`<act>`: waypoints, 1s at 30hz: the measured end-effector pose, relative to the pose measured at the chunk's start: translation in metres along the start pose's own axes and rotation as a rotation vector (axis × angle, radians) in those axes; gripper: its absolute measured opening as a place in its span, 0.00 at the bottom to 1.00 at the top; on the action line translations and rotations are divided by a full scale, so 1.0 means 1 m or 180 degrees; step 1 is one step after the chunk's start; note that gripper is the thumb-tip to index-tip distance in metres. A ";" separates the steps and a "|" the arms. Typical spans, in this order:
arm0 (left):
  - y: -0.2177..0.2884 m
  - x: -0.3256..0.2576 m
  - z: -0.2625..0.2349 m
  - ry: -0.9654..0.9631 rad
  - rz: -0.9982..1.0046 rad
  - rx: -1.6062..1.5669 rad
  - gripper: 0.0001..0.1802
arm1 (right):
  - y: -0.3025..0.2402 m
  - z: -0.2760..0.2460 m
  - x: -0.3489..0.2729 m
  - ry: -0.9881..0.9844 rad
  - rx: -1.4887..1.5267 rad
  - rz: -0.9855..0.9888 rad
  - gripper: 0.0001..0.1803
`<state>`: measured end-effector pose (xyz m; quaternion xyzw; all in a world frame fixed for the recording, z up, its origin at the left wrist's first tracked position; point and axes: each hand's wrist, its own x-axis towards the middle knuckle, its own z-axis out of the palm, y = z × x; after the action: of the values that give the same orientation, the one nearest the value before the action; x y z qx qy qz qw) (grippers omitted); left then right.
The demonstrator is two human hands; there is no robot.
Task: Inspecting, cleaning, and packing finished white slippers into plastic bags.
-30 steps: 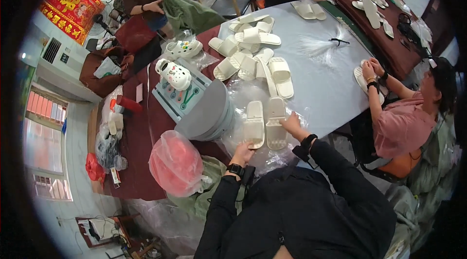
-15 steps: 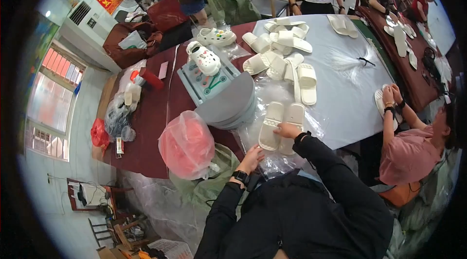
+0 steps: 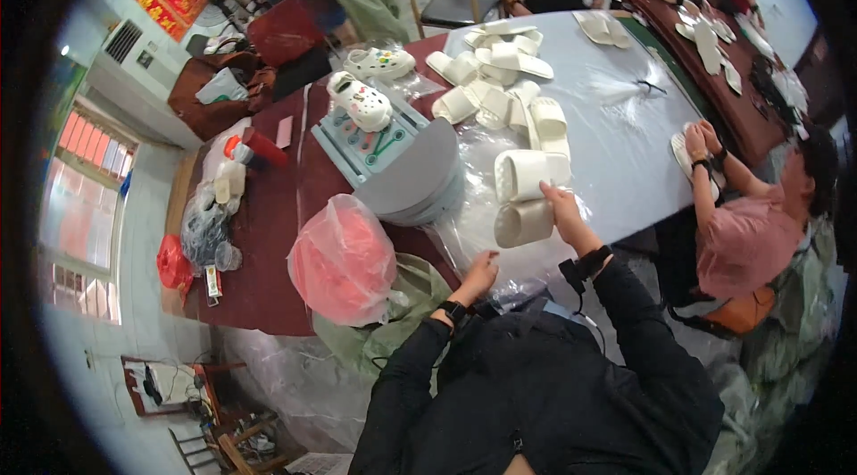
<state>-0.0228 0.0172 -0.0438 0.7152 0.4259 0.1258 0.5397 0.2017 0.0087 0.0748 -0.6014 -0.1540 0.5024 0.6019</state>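
Observation:
My right hand point(image 3: 571, 218) is closed round the right side of a pair of cream slide slippers point(image 3: 520, 174), its thumb on top near the straps. The slippers lie one beyond the other, turned sideways, above clear plastic bags point(image 3: 478, 176). My left hand point(image 3: 479, 279) is at the table's near edge, below and left of the slippers and apart from them. Its fingers are curled in beside the clear plastic; whatever they may hold is hidden. Beyond the pair lies a pile of similar cream slippers point(image 3: 495, 100).
A grey-blue box point(image 3: 384, 176) bears a white clog point(image 3: 360, 102). Left of me sits a red bundle in clear plastic point(image 3: 344, 261). A bunch of white ties point(image 3: 625, 87) lies on the pale sheet point(image 3: 616, 154). A co-worker in pink point(image 3: 745, 243) handles slippers at the right.
My right hand has lifted the slippers and turned them sideways, moving right. My left hand has shifted slightly right, its fingers drawn in. The view has tilted a little.

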 end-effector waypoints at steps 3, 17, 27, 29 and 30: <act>0.016 0.011 0.012 0.0046 0.0909 0.0739 0.23 | -0.002 -0.042 -0.025 0.0465 -0.0427 -0.0112 0.19; 0.002 0.017 0.045 -0.1046 0.1005 0.3103 0.28 | 0.047 -0.137 -0.145 0.0761 0.0202 0.1028 0.25; 0.026 0.013 0.015 -0.0819 0.0712 0.3329 0.22 | 0.042 -0.139 -0.125 0.0492 -0.0293 0.1235 0.25; -0.001 0.008 0.009 -0.0312 0.1461 0.3210 0.22 | 0.035 -0.125 -0.116 0.0384 -0.0359 0.1287 0.25; -0.008 0.010 0.009 -0.0277 0.1428 0.3219 0.22 | 0.032 -0.119 -0.113 0.0371 -0.0397 0.1342 0.25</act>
<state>-0.0150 0.0190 -0.0575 0.9629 0.2478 -0.0121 0.1061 0.2319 -0.1562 0.0671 -0.6842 -0.0206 0.5710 0.4531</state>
